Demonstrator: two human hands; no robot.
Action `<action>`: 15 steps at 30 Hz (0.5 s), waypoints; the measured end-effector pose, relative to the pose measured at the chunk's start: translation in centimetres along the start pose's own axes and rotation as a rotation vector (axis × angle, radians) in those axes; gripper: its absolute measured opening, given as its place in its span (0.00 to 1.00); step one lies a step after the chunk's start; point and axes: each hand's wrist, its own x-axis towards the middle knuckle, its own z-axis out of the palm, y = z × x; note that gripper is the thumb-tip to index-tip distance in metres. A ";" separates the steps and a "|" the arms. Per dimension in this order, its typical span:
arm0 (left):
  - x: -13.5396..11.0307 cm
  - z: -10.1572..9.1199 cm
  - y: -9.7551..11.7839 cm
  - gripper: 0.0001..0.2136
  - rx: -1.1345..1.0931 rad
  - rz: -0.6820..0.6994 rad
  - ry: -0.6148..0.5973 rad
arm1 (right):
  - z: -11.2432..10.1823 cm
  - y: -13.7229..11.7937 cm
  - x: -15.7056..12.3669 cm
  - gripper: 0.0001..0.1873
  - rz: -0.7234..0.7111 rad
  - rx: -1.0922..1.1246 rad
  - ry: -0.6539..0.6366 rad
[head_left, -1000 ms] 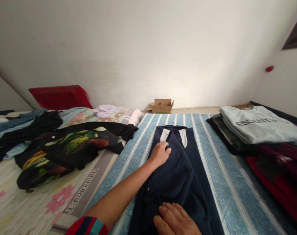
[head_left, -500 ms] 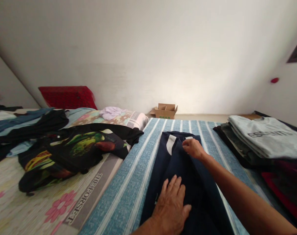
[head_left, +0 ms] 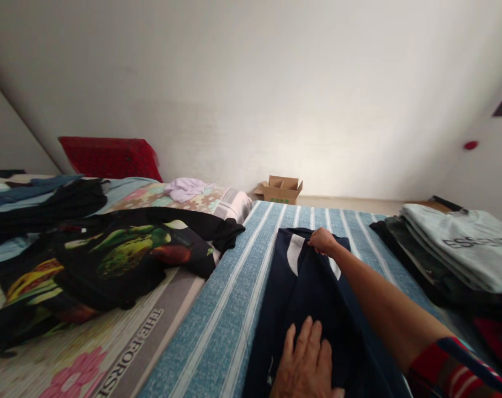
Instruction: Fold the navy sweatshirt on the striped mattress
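Observation:
A pair of navy pants (head_left: 294, 298) with pale panels near the far end lies lengthwise on a blue striped sheet (head_left: 217, 309). Close to the near end, my left hand (head_left: 304, 359) rests flat on the cloth, fingers spread, its wrist cut off by the frame's bottom edge. My right hand (head_left: 323, 242) is closed at the far waist end, pinching the fabric between the two pale panels (head_left: 295, 254). A small white logo shows at the left side of the pants, beside my left hand.
To the left, a black printed top (head_left: 130, 260) lies on a flowered bed cover (head_left: 79, 376). Folded clothes, a grey shirt (head_left: 461, 237) uppermost, are stacked at right. A cardboard box (head_left: 281, 190) and a red case (head_left: 110, 157) stand by the wall.
My right hand has shifted slightly left over the waist end, and the right pale panel shows more. My left hand stays flat, now lower in view. The camera view has shifted a little.

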 end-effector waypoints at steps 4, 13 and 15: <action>-0.2 0.7 0.0 0.27 0.064 0.009 0.033 | 0.2 0.4 0.0 0.18 0.047 -0.041 -0.001; -0.3 -1.2 0.4 0.31 -0.024 -0.078 -0.108 | 0.5 -0.4 -0.1 0.13 0.029 -0.159 0.139; -0.3 -1.4 0.4 0.31 -0.043 -0.081 -0.131 | 0.8 -0.4 -0.3 0.11 0.022 -0.180 0.158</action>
